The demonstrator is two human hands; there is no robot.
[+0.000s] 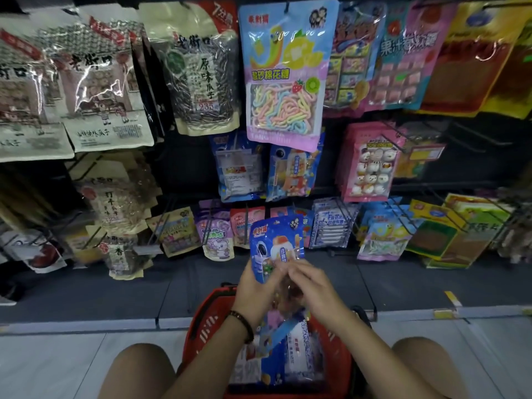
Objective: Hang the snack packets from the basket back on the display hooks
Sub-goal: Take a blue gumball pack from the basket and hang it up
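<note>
A blue snack packet point(275, 243) with an astronaut picture is held upright above the red basket point(201, 321). My left hand point(253, 292) grips its lower left edge, and my right hand point(311, 286) pinches its lower right part. More packets point(290, 355), blue and white, lie inside the basket between my knees. Two matching blue packets point(290, 171) hang on hooks in the middle row of the display, below a large marshmallow-strip packet point(285, 73).
Sunflower-seed bags point(95, 82) hang at the upper left. Pink marshmallow packets point(371, 165) and bare wire hooks point(475, 133) are at the right. Small packets point(218, 234) fill the bottom row above a dark shelf base point(115, 289). The floor point(57, 364) is pale tile.
</note>
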